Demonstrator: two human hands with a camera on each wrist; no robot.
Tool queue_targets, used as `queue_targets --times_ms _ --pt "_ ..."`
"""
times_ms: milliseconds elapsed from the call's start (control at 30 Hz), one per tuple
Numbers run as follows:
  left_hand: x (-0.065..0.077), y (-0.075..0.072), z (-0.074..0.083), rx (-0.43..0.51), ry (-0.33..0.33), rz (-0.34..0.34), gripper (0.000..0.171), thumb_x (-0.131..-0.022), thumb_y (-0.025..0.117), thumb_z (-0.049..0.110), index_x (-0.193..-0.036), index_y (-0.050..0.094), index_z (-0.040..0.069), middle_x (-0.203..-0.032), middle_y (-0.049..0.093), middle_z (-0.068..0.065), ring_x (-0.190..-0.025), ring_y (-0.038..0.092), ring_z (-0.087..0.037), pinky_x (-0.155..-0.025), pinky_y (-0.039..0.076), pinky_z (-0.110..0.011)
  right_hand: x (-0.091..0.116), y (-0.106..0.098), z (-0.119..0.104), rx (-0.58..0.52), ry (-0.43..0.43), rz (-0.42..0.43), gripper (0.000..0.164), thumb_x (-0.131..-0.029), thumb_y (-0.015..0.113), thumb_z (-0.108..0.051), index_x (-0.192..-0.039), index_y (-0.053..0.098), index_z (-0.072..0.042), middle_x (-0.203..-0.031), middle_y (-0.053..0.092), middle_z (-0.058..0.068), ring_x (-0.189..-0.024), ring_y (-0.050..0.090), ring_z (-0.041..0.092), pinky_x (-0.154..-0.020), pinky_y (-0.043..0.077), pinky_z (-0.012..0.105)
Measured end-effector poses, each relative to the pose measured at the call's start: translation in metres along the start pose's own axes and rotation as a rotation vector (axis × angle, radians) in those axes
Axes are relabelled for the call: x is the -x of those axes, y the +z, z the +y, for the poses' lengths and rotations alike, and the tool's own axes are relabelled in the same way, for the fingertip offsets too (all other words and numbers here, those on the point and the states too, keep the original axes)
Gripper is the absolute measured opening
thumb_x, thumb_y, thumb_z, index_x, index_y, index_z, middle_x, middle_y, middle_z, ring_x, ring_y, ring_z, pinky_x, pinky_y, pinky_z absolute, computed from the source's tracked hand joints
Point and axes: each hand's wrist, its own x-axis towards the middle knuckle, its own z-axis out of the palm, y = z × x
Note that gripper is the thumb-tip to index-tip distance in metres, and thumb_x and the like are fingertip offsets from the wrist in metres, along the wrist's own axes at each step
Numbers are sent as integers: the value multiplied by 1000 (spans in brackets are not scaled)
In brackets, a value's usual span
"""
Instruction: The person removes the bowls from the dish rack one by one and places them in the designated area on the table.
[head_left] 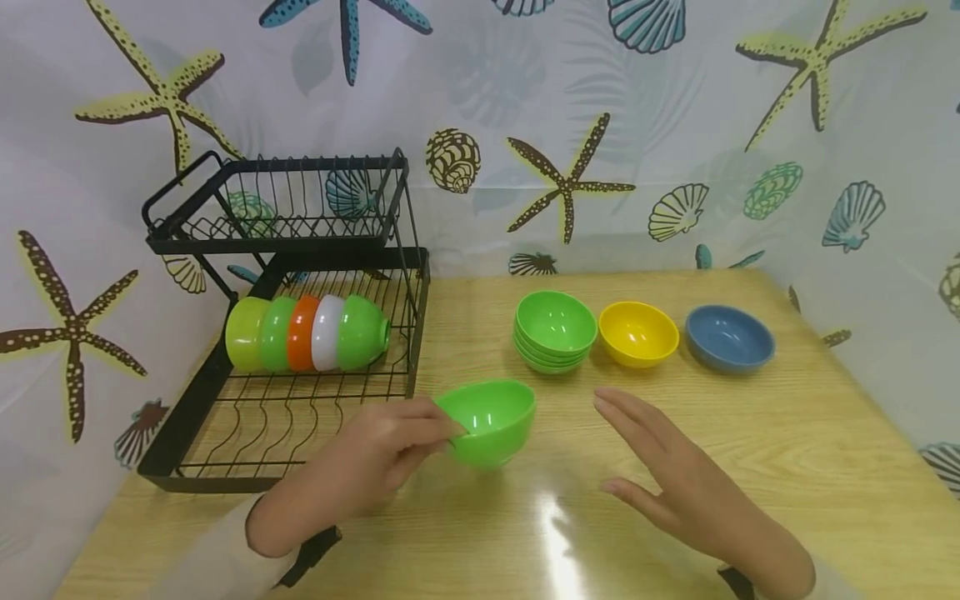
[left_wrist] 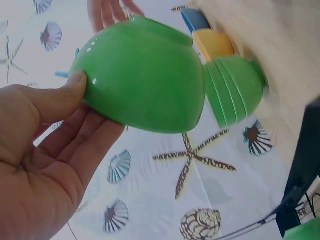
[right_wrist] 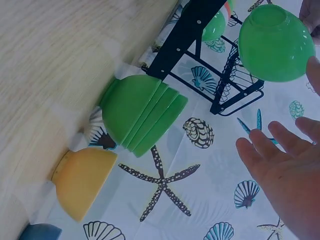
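Observation:
My left hand (head_left: pixel 408 437) pinches the rim of a green bowl (head_left: pixel 495 429) at its left side, holding it above the table in front of the rack. In the left wrist view the thumb (left_wrist: pixel 75 90) presses the outside of that bowl (left_wrist: pixel 145 80), while the other fingers go behind its rim. To the right of the bowl, my right hand (head_left: pixel 675 479) hovers with fingers spread and nothing in it. Behind the held bowl stands a stack of green bowls (head_left: pixel 555 329), with a yellow bowl (head_left: pixel 637 333) and a blue bowl (head_left: pixel 729 337) beside it.
On the left stands a black two-tier dish rack (head_left: pixel 420 333). Yellow-green, green, orange and white bowls (head_left: pixel 327 333) sit on edge in a row on its lower tier. A wooden table (head_left: pixel 750 450) lies under everything, backed by a cloth (head_left: pixel 495 92) printed with starfish and shells.

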Motion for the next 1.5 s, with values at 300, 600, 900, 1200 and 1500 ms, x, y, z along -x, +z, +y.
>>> queue_targets --times_ms 300,600,900,1200,1500 --pt "-1 21 16 -303 293 34 32 -71 74 -6 -100 73 7 -94 68 -2 -85 67 -10 -81 52 -12 -8 6 -8 -14 -141 62 61 -99 46 -43 -137 47 4 -140 47 19 -131 42 26 -114 27 22" --pt "-2 34 19 -274 410 24 22 -81 69 1 -103 71 5 -95 67 -2 -86 64 -9 -86 50 -12 -14 17 -14 -60 -316 154 36 -100 51 -28 -119 64 0 -121 64 14 -116 57 30 -108 38 25" --pt "-2 35 20 -287 421 -11 19 -86 63 2 -103 71 6 -94 65 1 -87 62 -8 -87 49 -11 -14 21 -15 -68 -369 234 26 -100 51 -20 -99 72 -4 -100 72 8 -101 65 26 -94 50 24" --pt "-3 33 20 -305 424 -64 21 -86 64 2 -104 72 9 -95 65 3 -87 62 -7 -84 49 -10 -18 19 -17 -53 -412 238 28 -101 49 -16 -91 72 -6 -93 71 3 -94 66 27 -89 53 24" --pt "-1 32 16 -317 385 -31 26 -85 65 5 -110 69 9 -104 67 -3 -96 64 -11 -91 49 -16 -21 19 -15 -34 -411 225 30 -102 45 -12 -91 73 -6 -92 72 2 -92 67 28 -86 54 24"
